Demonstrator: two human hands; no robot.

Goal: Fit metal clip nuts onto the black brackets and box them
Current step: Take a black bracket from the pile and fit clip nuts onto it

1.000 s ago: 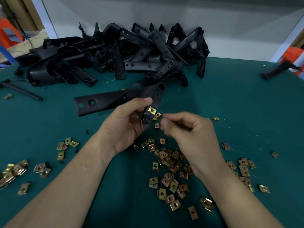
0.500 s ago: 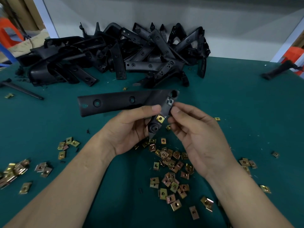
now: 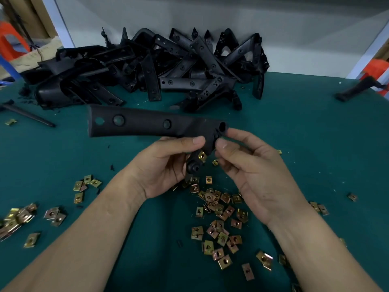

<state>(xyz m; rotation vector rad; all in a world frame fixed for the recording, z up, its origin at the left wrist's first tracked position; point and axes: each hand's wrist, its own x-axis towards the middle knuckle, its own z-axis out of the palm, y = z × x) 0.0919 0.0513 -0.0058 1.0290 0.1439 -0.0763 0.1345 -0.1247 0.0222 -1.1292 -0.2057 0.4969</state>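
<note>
Left hand (image 3: pixel 166 165) is gripping the black bracket (image 3: pixel 147 124) just above the middle of the tabletop (image 3: pixel 315 133), thumb lying along the bracket's near edge and fingers curling underneath. The long flat arm is sticking out to the left, hanging over bare green. Right hand (image 3: pixel 256 171) is pinching the bracket's right end between thumb and forefinger, right by the round socket, with the other fingers loosely bent. One brass clip nut (image 3: pixel 202 156) is already sitting on the short leg that's pointing down toward me between the two hands.

The loose clip nuts (image 3: pixel 219 218) are lying scattered straight below the hands and trailing toward the near edge, some under the right wrist. A smaller bunch of nuts (image 3: pixel 86 185) is sitting off to the left, and another clump (image 3: pixel 16 218) is crowding the left edge of view.

The heap of brackets (image 3: pixel 168 70) is piling up along the far side against the white wall (image 3: pixel 210 15), its nearest pieces coming close to the held bracket's far edge. A thin black rod (image 3: pixel 27 113) is lying at far left, and a lone black part (image 3: pixel 357 89) is resting far right near the tabletop's edge. Between that part and the right hand, a wide green stretch is showing only specks and a stray nut (image 3: pixel 352 197).
</note>
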